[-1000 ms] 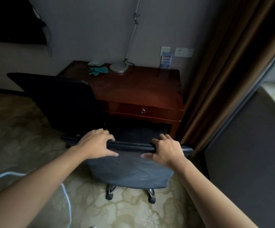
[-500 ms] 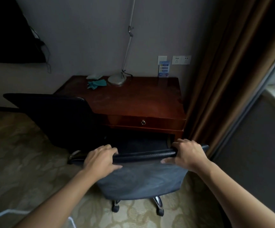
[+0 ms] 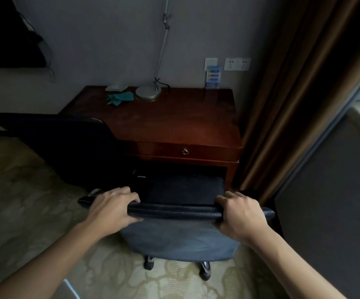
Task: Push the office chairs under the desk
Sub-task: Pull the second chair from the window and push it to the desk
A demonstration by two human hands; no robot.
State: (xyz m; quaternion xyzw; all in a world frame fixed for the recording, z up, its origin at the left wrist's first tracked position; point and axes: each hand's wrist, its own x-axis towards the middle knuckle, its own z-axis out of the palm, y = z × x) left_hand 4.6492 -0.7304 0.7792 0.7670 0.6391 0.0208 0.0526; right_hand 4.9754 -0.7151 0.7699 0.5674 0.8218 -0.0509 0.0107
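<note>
Head view: both hands grip the top edge of the near chair's backrest [image 3: 181, 236]. Left hand [image 3: 112, 209] sits twd the left end of the padded top rail, fingers curled over the front, thumb under. Right hand [image 3: 242, 214] is nr the right end, fingers wrapped over the rail the same way. Hands well apart, w/ a bare stretch of rail btwn them.

Near chair is grey-blue w/ a dark top rail and stands right in front of the desk [image 3: 174, 124] opening; seat looks partly under the desktop, backrest out on the carpet [image 3: 23, 212] side. Two casters [image 3: 205, 270] show below the backrest.

Second chair [image 3: 67, 147], black, stands at the desk's left front corner, angled, backrest overlapping the desk edge; can't tell how far under it is.

Desk is dark red wood w/ a drawer & ring pull [image 3: 185, 151]. On top at the back: round lamp base [image 3: 148, 92] w/ a thin arm going up, a teal cloth [image 3: 120, 97] just left of it, a small blue card [image 3: 213, 77] agst the wall. Brown curtain [image 3: 293, 104] hangs at the right.
</note>
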